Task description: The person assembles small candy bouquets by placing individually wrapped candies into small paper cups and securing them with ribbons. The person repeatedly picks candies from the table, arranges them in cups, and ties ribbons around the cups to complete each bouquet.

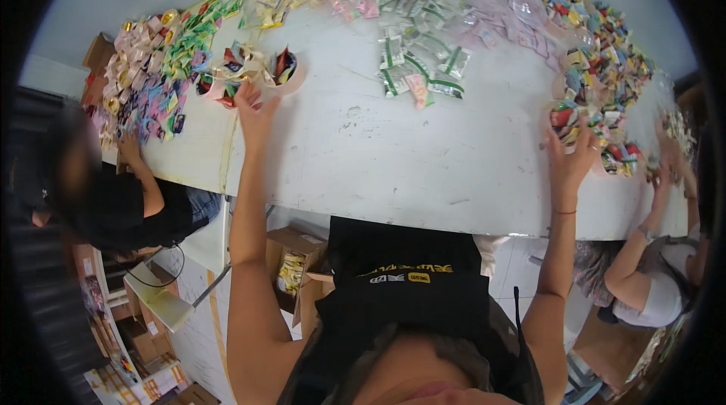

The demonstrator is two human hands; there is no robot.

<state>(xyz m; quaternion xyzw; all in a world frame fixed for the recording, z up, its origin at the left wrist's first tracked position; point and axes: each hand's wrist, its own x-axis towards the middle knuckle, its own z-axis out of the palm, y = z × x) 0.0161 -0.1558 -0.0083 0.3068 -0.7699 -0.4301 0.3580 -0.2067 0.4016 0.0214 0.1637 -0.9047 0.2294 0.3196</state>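
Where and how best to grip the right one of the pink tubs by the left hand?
Grip the pink tub perhaps by its curved right wall, from the right: that side looks clear, while packets occupy its mouth and the left hand is near its left.

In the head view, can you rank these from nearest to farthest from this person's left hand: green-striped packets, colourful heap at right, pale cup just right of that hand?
1. Pale cup, just right of the left hand.
2. Green-striped packets, farther right.
3. Colourful heap, far right.
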